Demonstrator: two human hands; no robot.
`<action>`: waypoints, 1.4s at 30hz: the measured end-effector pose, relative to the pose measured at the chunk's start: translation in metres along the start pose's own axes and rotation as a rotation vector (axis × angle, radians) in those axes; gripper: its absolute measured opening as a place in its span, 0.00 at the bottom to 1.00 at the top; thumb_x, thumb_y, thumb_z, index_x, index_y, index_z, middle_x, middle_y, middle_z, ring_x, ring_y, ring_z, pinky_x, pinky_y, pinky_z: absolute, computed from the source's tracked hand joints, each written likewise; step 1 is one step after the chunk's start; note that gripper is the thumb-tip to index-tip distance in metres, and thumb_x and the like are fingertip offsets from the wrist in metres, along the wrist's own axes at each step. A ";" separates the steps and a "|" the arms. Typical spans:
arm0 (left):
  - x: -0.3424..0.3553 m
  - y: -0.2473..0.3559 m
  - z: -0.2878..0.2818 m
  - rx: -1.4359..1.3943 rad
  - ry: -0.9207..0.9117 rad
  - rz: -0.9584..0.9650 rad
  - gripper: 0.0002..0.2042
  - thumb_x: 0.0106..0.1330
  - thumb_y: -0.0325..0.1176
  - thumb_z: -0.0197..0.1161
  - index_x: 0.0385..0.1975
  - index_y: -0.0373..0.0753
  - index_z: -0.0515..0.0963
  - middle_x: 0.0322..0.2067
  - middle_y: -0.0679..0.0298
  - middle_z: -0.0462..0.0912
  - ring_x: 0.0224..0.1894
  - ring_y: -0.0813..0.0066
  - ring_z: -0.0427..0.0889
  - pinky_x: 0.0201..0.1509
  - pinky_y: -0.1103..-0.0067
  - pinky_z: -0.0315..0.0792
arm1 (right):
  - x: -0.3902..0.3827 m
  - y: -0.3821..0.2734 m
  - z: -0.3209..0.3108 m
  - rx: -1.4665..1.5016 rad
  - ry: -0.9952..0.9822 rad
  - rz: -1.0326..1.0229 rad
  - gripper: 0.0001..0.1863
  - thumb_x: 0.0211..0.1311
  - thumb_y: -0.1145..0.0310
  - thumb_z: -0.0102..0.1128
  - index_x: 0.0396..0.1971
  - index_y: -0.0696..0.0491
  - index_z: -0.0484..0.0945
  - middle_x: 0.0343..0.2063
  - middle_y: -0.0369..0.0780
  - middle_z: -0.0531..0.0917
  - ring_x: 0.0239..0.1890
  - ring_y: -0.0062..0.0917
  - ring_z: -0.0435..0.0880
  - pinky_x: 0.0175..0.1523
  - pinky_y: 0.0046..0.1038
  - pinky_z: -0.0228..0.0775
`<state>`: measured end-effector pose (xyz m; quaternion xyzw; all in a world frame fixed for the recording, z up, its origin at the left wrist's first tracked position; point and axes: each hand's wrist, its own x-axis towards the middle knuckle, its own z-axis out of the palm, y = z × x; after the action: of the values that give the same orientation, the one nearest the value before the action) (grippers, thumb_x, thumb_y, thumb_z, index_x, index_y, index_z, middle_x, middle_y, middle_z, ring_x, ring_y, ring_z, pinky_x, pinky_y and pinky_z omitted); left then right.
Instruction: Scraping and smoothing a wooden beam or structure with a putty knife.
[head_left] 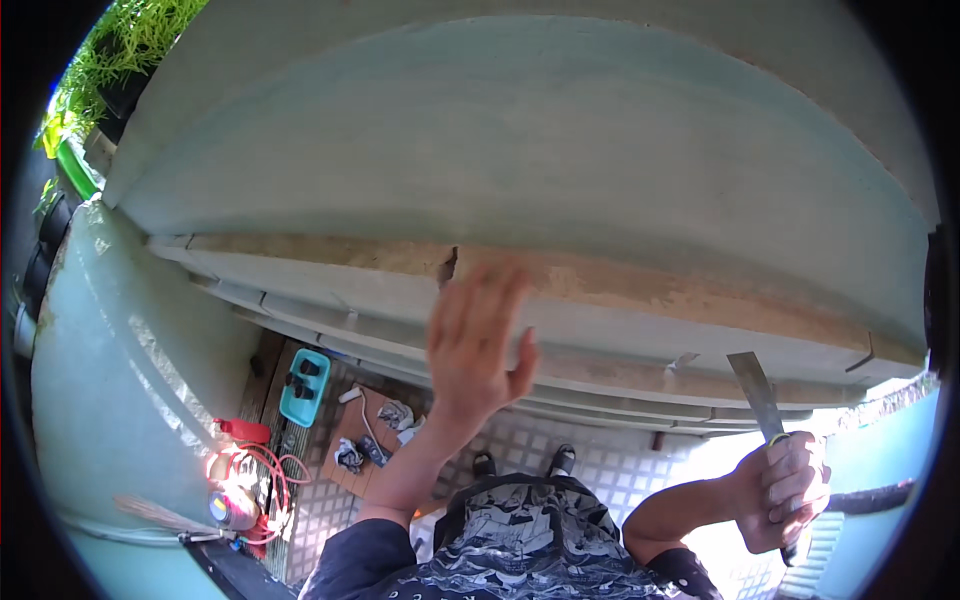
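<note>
My left hand (478, 335) reaches up to the front edge of a concrete ledge (600, 280) on the pale green wall. Its fingers are stretched out and slightly blurred; whether they touch the ledge I cannot tell. Just above the fingertips, a dark gap (448, 266) breaks the ledge's edge. Off to the right, my right hand (790, 490) is wrapped round the handle of a putty knife (757, 392). The flat metal blade points up and a little left, apart from the ledge.
More ledges (570, 372) run in steps below. Down at the left are a turquoise tray (304, 387) with dark pots, a brown board (345, 462) with crumpled items, and a red hose (285, 462). Tiled floor (520, 435) lies under my feet. Green plants (130, 45) fill the upper left.
</note>
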<state>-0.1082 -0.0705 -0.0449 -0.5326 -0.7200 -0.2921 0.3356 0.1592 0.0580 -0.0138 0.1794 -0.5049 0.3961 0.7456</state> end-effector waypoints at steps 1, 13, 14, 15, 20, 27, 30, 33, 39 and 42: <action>-0.005 -0.006 -0.008 0.015 -0.003 -0.001 0.23 0.61 0.35 0.57 0.57 0.38 0.74 0.60 0.59 0.75 0.60 0.58 0.73 0.66 0.63 0.62 | 0.001 0.004 0.003 0.015 -0.017 0.001 0.15 0.47 0.69 0.48 0.08 0.43 0.56 0.06 0.30 0.58 0.10 0.17 0.53 0.26 0.23 0.51; 0.020 -0.008 -0.010 -0.058 -0.183 0.214 0.25 0.64 0.39 0.58 0.61 0.38 0.71 0.61 0.60 0.72 0.62 0.63 0.71 0.68 0.65 0.62 | 0.003 0.027 0.021 0.120 -0.035 0.027 0.19 0.53 0.70 0.52 0.07 0.42 0.56 0.02 0.26 0.59 0.03 0.10 0.51 0.14 0.13 0.45; 0.016 -0.016 -0.014 0.010 -0.161 0.165 0.25 0.64 0.40 0.58 0.61 0.38 0.72 0.62 0.60 0.72 0.63 0.63 0.71 0.68 0.64 0.62 | 0.002 0.027 0.021 0.106 -0.030 0.026 0.20 0.53 0.70 0.52 0.07 0.42 0.56 0.02 0.26 0.58 0.03 0.11 0.51 0.15 0.14 0.44; 0.013 -0.023 -0.018 0.076 -0.139 0.117 0.25 0.64 0.40 0.58 0.61 0.38 0.72 0.62 0.60 0.72 0.63 0.63 0.71 0.68 0.64 0.62 | 0.002 0.027 0.021 0.104 -0.028 0.019 0.20 0.53 0.70 0.52 0.07 0.42 0.56 0.02 0.26 0.58 0.03 0.11 0.51 0.15 0.14 0.44; -0.007 -0.026 -0.022 0.166 -0.117 -0.003 0.30 0.64 0.39 0.58 0.65 0.34 0.65 0.65 0.53 0.67 0.65 0.55 0.68 0.67 0.60 0.62 | 0.002 0.020 0.014 0.058 -0.101 0.064 0.19 0.55 0.71 0.49 0.09 0.42 0.55 0.05 0.27 0.59 0.07 0.13 0.55 0.18 0.19 0.42; -0.072 0.012 0.032 -0.102 -0.120 -0.204 0.38 0.66 0.39 0.55 0.72 0.30 0.47 0.67 0.28 0.51 0.68 0.36 0.60 0.64 0.56 0.66 | 0.008 0.026 0.026 -0.108 -0.373 0.027 0.28 0.49 0.42 0.72 0.22 0.52 0.72 0.16 0.34 0.74 0.12 0.19 0.71 0.18 0.23 0.73; -0.107 0.011 0.047 -0.239 -0.242 -0.284 0.36 0.65 0.38 0.56 0.71 0.31 0.52 0.64 0.36 0.64 0.65 0.40 0.67 0.60 0.59 0.70 | 0.001 0.038 0.037 -0.014 -0.406 0.025 0.29 0.49 0.39 0.69 0.17 0.48 0.67 0.13 0.30 0.70 0.11 0.15 0.68 0.17 0.17 0.68; -0.136 0.007 0.053 -0.560 -0.555 -0.501 0.31 0.64 0.35 0.57 0.67 0.35 0.62 0.56 0.50 0.78 0.59 0.48 0.76 0.57 0.63 0.72 | -0.002 0.039 0.053 0.072 -0.263 -0.012 0.28 0.55 0.42 0.68 0.15 0.48 0.66 0.10 0.29 0.67 0.08 0.13 0.65 0.12 0.14 0.58; -0.098 -0.024 0.024 -0.303 0.162 0.111 0.20 0.58 0.30 0.57 0.53 0.43 0.76 0.51 0.60 0.83 0.55 0.58 0.79 0.53 0.66 0.71 | -0.010 0.060 0.044 -0.190 -0.072 -0.024 0.18 0.68 0.58 0.58 0.21 0.53 0.69 0.10 0.30 0.68 0.09 0.19 0.67 0.15 0.20 0.61; -0.064 -0.041 0.020 -0.191 0.333 0.172 0.19 0.58 0.31 0.57 0.51 0.43 0.76 0.53 0.55 0.81 0.57 0.54 0.77 0.56 0.63 0.67 | -0.001 0.067 0.067 -0.367 0.019 0.070 0.15 0.68 0.64 0.55 0.22 0.53 0.68 0.10 0.30 0.66 0.09 0.19 0.63 0.15 0.23 0.57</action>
<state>-0.1381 -0.1019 -0.1103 -0.5658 -0.5756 -0.4133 0.4217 0.0668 0.0545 0.0054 0.0189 -0.5676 0.3250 0.7562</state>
